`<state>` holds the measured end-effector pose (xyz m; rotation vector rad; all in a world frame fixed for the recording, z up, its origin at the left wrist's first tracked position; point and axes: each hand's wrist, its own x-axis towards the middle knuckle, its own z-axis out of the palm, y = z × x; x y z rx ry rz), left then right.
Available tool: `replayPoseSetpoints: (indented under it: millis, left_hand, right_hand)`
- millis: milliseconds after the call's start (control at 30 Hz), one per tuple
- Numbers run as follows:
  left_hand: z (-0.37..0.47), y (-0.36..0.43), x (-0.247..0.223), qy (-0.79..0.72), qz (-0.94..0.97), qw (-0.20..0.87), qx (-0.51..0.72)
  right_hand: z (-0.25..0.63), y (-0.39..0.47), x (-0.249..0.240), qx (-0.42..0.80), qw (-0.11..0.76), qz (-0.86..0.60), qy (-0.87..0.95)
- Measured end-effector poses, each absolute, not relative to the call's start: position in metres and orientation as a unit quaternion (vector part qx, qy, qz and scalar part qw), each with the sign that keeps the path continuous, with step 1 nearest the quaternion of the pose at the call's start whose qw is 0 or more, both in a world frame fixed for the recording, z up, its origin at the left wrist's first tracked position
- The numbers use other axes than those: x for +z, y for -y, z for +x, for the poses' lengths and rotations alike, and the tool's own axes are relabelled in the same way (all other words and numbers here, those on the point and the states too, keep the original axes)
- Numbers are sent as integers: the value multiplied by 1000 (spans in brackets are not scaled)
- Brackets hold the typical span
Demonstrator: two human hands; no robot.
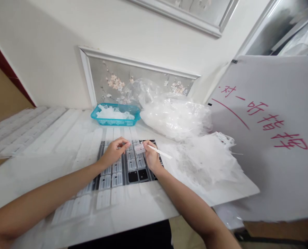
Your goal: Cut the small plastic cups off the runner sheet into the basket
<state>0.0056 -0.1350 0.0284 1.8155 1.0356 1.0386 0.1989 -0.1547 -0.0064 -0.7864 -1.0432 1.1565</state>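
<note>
My right hand (152, 155) is closed, its thumb and fingers pinching a small clear plastic piece (139, 148). A narrow white strip (161, 152) sticks out from the same fingers to the right. Just left of it, my left hand (115, 151) is curled with thumb and index finger brought together; whether anything small is between them is hidden. Below both hands lies a black-and-grey sheet (125, 176) with rows of clear plastic pieces (117, 179) on it. Two black squares (138, 176) near its front edge show without pieces on top.
A blue basket (97, 119) of clear pieces stands at the back. Beside it sits a large clear plastic bag (174, 116). White scrap strips (208, 162) are heaped at right. Rows of clear trays (21, 128) cover the left. A whiteboard (268, 180) leans at right.
</note>
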Motion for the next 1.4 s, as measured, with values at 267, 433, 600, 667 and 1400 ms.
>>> replayPoseSetpoints:
  millis: [267,433,600,667,1400]
  left_hand:
    - [5,133,28,-422,719,337,438]
    - [4,135,28,-410,715,353,442]
    - [5,139,30,-395,729,344,441]
    - [5,141,31,-386,747,340,421]
    - [1,119,40,-391,763,294,421]
  right_hand:
    - [198,159,0,513,642,-334,462]
    - [196,164,6,465,629,-389,487]
    - [195,166,8,477,617,-378,498]
    - [195,166,8,484,617,-370,499]
    - [192,170,17,384,653,-458,464]
